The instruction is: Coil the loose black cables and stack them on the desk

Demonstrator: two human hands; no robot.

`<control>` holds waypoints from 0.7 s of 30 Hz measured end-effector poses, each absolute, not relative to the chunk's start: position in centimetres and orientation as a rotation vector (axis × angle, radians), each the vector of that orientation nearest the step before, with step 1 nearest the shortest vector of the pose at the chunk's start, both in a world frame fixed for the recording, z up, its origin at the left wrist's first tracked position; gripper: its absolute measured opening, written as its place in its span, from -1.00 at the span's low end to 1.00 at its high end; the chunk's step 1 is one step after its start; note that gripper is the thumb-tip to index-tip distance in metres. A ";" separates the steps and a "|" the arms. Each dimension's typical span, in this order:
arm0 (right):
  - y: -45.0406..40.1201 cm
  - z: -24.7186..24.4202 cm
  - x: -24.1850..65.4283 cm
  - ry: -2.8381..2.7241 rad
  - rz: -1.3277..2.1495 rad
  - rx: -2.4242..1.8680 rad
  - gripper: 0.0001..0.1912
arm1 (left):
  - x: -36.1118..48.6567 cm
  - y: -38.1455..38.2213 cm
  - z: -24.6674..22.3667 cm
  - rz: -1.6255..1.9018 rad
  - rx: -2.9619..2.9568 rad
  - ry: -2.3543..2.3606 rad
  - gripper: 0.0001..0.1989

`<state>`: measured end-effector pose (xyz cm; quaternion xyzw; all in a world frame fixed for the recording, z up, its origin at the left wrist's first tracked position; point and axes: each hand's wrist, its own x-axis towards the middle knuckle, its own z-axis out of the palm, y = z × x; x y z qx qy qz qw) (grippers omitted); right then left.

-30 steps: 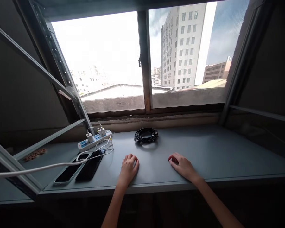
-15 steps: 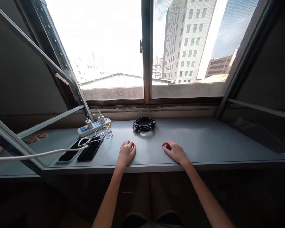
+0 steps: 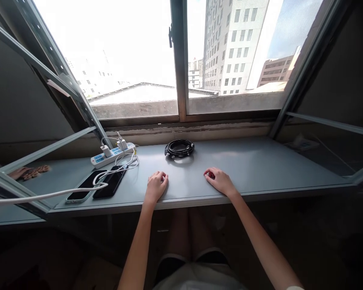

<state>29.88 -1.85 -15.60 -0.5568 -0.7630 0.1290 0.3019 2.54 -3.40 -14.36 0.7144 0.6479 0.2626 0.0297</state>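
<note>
My left hand (image 3: 156,186) rests on the grey shelf top (image 3: 260,169) near its front edge, fingers loosely curled in and thumb beside them. To its right, my right hand (image 3: 219,180) lies in the same way, fingers bent toward the thumb with a small dark hollow between. Nothing shows in either hand. Behind them, nearer the window, sits a coiled black cable (image 3: 179,154) with pale ties around it. It touches neither hand.
Left of my hands lie two phones (image 3: 110,186) with white charging cables (image 3: 99,184) over them. A white power strip (image 3: 99,161) with plugged-in chargers stands behind. Beyond the metal frame, another person's hand (image 3: 17,173) is beside a brown patterned object (image 3: 36,172).
The view has tilted down slightly, so the shelf and window sit higher in it. My hands stay curled on the shelf. At the far left, another person's hand now shows beside the patterned object.
</note>
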 end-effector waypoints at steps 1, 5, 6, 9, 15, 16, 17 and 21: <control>-1.8 -15.6 29.9 -2.024 0.345 -1.476 -0.88 | 2.5 -3.4 -14.4 0.820 2.198 1.996 -0.76; -1.8 -15.6 30.0 -2.026 0.367 -1.465 -0.87 | 2.5 -3.7 -14.4 0.863 2.193 1.980 -0.76; -1.8 -15.6 30.0 -2.025 0.374 -1.463 -0.87 | 2.5 -3.8 -14.3 0.874 2.194 1.977 -0.76; -1.7 -15.7 30.0 -2.015 0.402 -1.456 -0.87 | 2.5 -3.9 -14.2 0.914 2.204 1.967 -0.75; -1.5 -15.8 30.1 -1.982 0.484 -1.437 -0.83 | 2.8 -4.2 -14.1 1.102 2.237 1.958 -0.67; -1.5 -15.8 30.1 -1.974 0.505 -1.429 -0.82 | 2.9 -4.5 -14.1 1.168 2.222 1.987 -0.65; -1.5 -15.8 30.2 -1.964 0.530 -1.417 -0.80 | 2.9 -4.9 -14.1 1.243 2.198 2.022 -0.63; -1.4 -16.1 30.5 -1.884 0.655 -1.351 -0.70 | 3.0 -6.8 -14.3 1.501 2.161 2.017 -0.71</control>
